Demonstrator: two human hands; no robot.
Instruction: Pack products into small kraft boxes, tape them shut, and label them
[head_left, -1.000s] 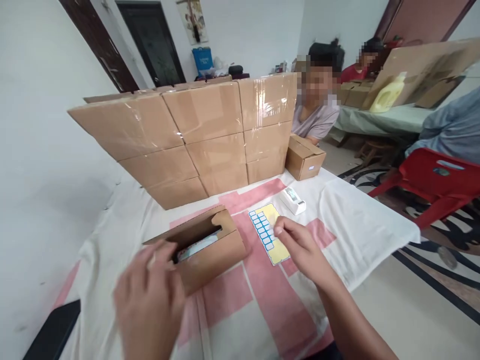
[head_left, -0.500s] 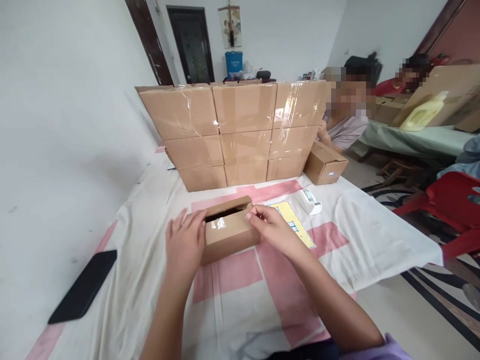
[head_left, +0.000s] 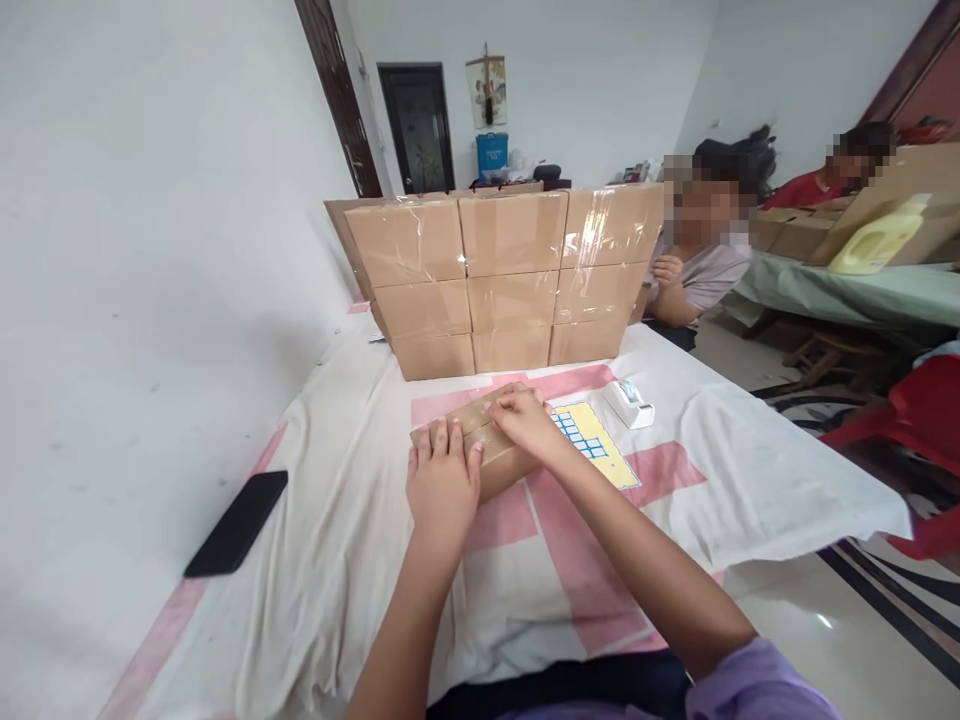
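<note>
One small brown box (head_left: 504, 458) with its top flaps down

The small brown box sits on the table (head_left: 772, 440), a bit to the near side of its middle. It lies at a slant, with its long sides running from 8 o'clock to 2 o'clock. Its flaps look closed, and shiny bits show near the line where they meet. All the clock places below are from this box.

The left hand (head_left: 442, 485) comes in from 7 o'clock. It is palm down, with its fingers spread out on the top of the box, and it touches the box but does not grip it. The right hand (head_left: 523, 420) comes in from 4 o'clock. Its fingers curl in on the top, and the thumb and first finger are close together. I cannot tell if they pinch anything.

At 3 o'clock, just beside the box, lies a yellow card (head_left: 604, 448) with blue squares. Part of it is behind the right hand. A little white box (head_left: 631, 405) is near the card, at 2 o'clock. Out at 8 o'clock is a flat black thing (head_left: 236, 523), well apart from the box. At 12 o'clock stands a wall of big brown boxes (head_left: 511, 270), with shiny tape on it. At 1 o'clock, a person in a pale shirt (head_left: 720, 275) has one hand raised.
</note>
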